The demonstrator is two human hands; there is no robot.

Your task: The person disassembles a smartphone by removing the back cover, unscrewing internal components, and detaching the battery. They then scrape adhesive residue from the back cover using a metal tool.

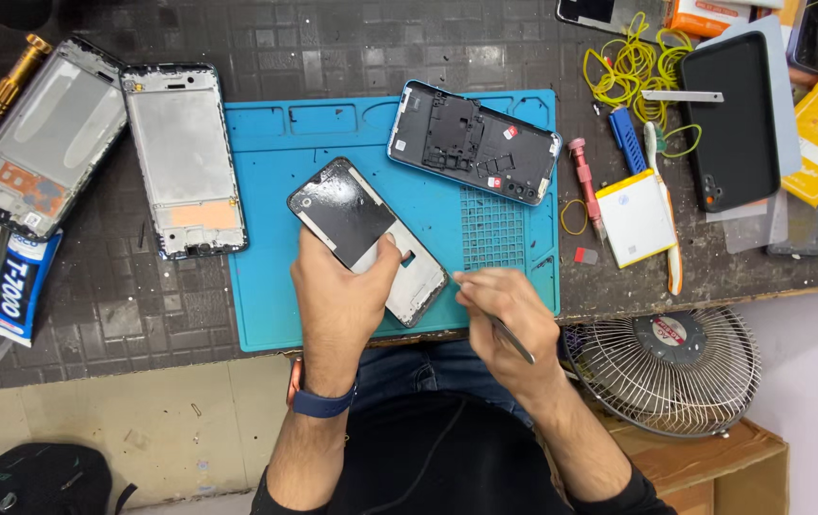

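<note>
My left hand (337, 291) grips a phone frame (352, 215) with a black plate on its upper half and a bare silver lower part, tilted over the blue work mat (276, 286). My thumb presses on the silver part. My right hand (504, 319) is closed on thin metal tweezers (514, 341), its tip end close to the frame's lower right edge. A dark phone back housing (474, 141) with a blue rim lies on the mat's far right.
Two silver phone frames (185, 157) (42, 138) lie left of the mat beside a glue tube (18, 286). To the right are a white battery (635, 217), screwdrivers (584, 181), yellow rubber bands (633, 67) and a black phone case (731, 119). A fan (666, 367) sits below the table edge.
</note>
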